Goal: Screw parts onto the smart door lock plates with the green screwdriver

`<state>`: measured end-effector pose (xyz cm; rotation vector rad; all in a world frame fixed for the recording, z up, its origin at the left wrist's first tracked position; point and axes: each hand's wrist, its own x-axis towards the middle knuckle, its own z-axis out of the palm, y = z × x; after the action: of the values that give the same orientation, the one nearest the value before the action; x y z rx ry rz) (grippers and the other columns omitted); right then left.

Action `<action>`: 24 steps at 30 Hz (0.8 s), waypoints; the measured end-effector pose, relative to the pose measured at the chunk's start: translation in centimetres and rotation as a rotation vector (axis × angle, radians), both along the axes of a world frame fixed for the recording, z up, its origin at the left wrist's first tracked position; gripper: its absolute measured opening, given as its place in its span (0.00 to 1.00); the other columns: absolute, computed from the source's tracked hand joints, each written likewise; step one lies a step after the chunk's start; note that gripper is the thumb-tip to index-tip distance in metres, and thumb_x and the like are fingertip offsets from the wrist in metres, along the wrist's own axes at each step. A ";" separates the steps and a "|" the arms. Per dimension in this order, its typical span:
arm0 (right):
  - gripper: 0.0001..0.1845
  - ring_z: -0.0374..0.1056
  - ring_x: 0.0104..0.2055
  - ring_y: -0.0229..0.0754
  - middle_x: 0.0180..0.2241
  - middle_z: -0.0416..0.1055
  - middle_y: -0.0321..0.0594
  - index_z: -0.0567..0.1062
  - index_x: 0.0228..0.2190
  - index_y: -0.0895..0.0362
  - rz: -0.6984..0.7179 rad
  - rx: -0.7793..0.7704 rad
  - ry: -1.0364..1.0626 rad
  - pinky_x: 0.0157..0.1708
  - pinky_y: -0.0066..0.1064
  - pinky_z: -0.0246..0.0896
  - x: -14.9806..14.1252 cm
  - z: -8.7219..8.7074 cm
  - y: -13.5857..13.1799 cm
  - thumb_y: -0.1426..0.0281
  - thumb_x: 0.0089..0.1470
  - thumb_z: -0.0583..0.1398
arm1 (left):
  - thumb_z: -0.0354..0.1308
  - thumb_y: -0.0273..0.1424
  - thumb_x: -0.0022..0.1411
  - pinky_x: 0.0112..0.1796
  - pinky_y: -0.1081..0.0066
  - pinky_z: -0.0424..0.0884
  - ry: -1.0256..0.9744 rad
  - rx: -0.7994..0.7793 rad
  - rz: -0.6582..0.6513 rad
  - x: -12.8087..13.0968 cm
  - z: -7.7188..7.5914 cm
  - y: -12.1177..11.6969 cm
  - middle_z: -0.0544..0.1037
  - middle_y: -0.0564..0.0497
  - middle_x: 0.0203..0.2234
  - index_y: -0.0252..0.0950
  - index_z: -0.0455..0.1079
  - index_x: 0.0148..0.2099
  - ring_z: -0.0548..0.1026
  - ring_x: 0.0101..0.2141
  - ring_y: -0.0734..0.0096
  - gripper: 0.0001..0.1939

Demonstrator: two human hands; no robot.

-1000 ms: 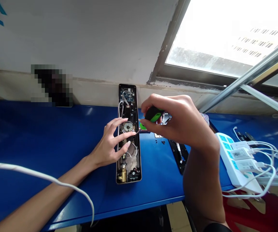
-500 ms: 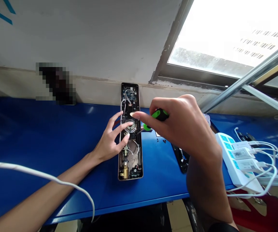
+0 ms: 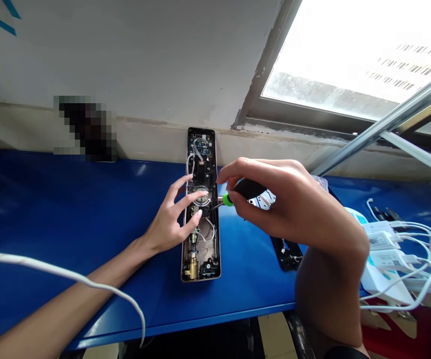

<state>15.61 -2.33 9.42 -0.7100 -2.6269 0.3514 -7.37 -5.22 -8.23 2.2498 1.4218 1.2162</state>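
Observation:
A long, narrow electronic device (image 3: 208, 234) lies on the blue table, its dark housing open. Inside are a circuit board (image 3: 203, 145), white wires, a round part and a brass cylinder (image 3: 192, 268). My left hand (image 3: 174, 212) reaches over it from the left, fingers spread, fingertips on the parts around the round piece. In my right hand (image 3: 271, 199) is a screwdriver (image 3: 228, 199) with a green and black handle, largely covered by the fingers. Its shaft slants down left into the housing beside my left thumb; the tip's exact contact is hard to see.
Right of the device lie white-and-dark parts (image 3: 264, 199) and a black panel (image 3: 287, 254), both partly behind my right arm. A white power strip (image 3: 385, 286) with plugged-in chargers sits at the right. A white cable (image 3: 69, 271) crosses my left forearm. The wall (image 3: 155, 134) stands close behind.
My right hand has turned around the screwdriver and shifted slightly right and down, its fingers now curled closer on the handle. My left hand stays nearly in place.

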 end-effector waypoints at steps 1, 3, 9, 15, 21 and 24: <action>0.13 0.73 0.37 0.36 0.41 0.79 0.38 0.76 0.46 0.56 0.005 0.007 0.000 0.37 0.28 0.64 0.1 0.0 0.1 0.76 0.59 0.60 | 0.58 0.30 0.70 0.68 0.45 0.62 0.005 -0.001 0.001 0.0 0.0 0.0 0.55 0.44 0.72 0.44 0.69 0.64 0.57 0.71 0.47 0.22; 0.14 0.72 0.37 0.36 0.40 0.79 0.39 0.77 0.46 0.57 -0.018 0.052 0.026 0.36 0.29 0.64 0.1 -0.3 0.3 0.76 0.57 0.62 | 0.58 0.30 0.70 0.68 0.45 0.62 0.008 0.013 0.000 0.1 0.0 0.0 0.55 0.44 0.72 0.43 0.69 0.64 0.58 0.71 0.48 0.22; 0.03 0.65 0.27 0.31 0.28 0.75 0.33 0.78 0.33 0.58 -0.029 0.181 0.094 0.28 0.27 0.59 -0.3 -1.1 1.2 0.74 0.61 0.63 | 0.58 0.28 0.69 0.70 0.42 0.57 0.026 0.087 -0.025 0.1 -0.1 0.0 0.55 0.44 0.72 0.42 0.71 0.61 0.53 0.73 0.45 0.19; 0.21 0.75 0.43 0.38 0.47 0.79 0.43 0.74 0.53 0.59 0.036 0.133 0.128 0.38 0.29 0.69 -0.2 -1.1 1.1 0.78 0.58 0.59 | 0.58 0.27 0.69 0.70 0.41 0.57 0.042 0.101 -0.057 0.0 -0.1 -0.1 0.56 0.43 0.71 0.42 0.71 0.61 0.53 0.73 0.45 0.20; 0.08 0.71 0.30 0.32 0.34 0.80 0.35 0.78 0.41 0.58 -0.025 0.182 0.130 0.31 0.26 0.64 -0.2 -1.4 1.5 0.73 0.58 0.66 | 0.58 0.27 0.69 0.69 0.42 0.59 0.039 0.107 -0.043 0.0 -0.1 0.1 0.57 0.42 0.71 0.41 0.71 0.61 0.56 0.72 0.45 0.20; 0.04 0.71 0.29 0.30 0.32 0.79 0.34 0.79 0.38 0.57 -0.029 0.198 0.147 0.31 0.25 0.64 -0.2 -1.5 1.8 0.75 0.60 0.65 | 0.58 0.27 0.69 0.69 0.42 0.60 0.042 0.093 -0.038 -0.1 -0.1 0.1 0.57 0.43 0.71 0.42 0.70 0.62 0.57 0.71 0.45 0.20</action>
<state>15.40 -0.54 7.95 -0.6308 -2.4668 0.1268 -7.43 -5.09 -8.32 2.3660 1.3565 1.2551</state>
